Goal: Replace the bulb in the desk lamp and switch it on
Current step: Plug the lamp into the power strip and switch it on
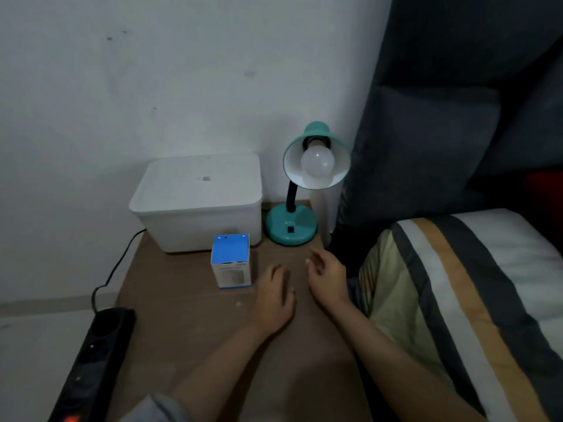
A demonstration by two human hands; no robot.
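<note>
A teal desk lamp stands at the back right of a brown bedside table. Its shade faces me with a white bulb screwed in and unlit. A small black switch sits on the lamp's base. A blue and white bulb box stands upright in front of the lamp, to its left. My left hand rests over the table just right of the box, fingers loosely apart, holding nothing. My right hand hovers below the lamp base, fingers curled and apart, empty.
A white lidded plastic bin stands behind the box against the wall. A black power strip with a red light lies left of the table, its cable running up behind the table. A striped bed and dark headboard border the right.
</note>
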